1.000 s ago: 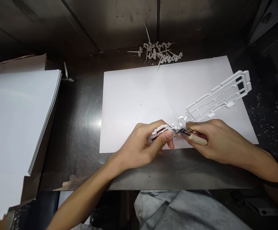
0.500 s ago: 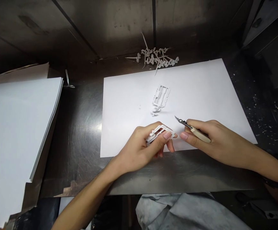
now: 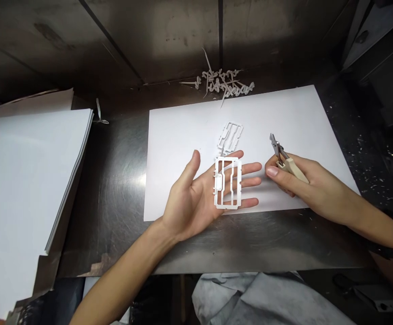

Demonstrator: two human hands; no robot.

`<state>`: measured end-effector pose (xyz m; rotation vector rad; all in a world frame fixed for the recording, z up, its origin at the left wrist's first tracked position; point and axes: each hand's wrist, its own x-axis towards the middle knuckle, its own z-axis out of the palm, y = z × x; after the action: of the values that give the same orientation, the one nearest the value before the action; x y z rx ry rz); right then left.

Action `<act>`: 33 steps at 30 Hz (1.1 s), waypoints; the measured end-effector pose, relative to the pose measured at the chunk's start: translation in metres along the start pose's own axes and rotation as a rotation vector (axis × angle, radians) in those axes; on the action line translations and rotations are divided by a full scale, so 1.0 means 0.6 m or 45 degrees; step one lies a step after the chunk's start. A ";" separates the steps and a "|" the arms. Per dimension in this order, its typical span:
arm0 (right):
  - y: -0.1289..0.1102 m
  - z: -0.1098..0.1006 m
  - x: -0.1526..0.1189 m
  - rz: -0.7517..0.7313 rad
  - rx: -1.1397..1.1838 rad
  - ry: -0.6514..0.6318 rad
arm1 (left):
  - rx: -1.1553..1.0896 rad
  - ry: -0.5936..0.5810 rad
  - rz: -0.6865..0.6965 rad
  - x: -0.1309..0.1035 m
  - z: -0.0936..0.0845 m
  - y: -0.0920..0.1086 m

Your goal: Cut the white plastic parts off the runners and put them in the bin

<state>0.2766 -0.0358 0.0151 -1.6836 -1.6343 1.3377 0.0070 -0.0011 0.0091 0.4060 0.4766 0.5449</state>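
Note:
My left hand (image 3: 199,198) is palm up with its fingers stretched and spread. Across those fingers lies a white plastic frame (image 3: 232,183), rectangular with long slots and small tabs along its sides. A pair of side cutters (image 3: 293,169) with cream handles is in my right hand (image 3: 313,187), closed round the handles. The cutters' metal tips point up and away from me, apart from the frame. Beyond my left fingers, a similar white plastic frame (image 3: 235,135) rests on the white sheet (image 3: 179,135), its near end partly hidden by my left hand and the held frame.
A heap of white plastic offcuts (image 3: 228,83) lies behind the sheet, near the metal wall. On the left stands a stack of white sheets (image 3: 27,180) on cardboard. Small white scraps (image 3: 355,146) are scattered on the metal table (image 3: 115,180) at the right.
My left hand has opened from its grip and turned palm up, so the frame lies flat on its fingers. My right hand has shifted right and up with the cutters.

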 end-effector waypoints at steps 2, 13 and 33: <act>0.001 0.001 -0.001 -0.002 -0.013 0.004 | -0.044 0.029 0.019 0.000 0.002 0.001; 0.013 0.007 0.003 -0.048 -0.133 0.055 | -0.098 0.095 0.059 0.000 0.016 -0.006; 0.011 0.009 0.000 -0.077 -0.196 0.120 | -0.097 0.078 0.083 -0.002 0.018 -0.006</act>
<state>0.2752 -0.0388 0.0069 -1.7408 -1.7567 1.1117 0.0133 -0.0072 0.0167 0.3334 0.5012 0.6380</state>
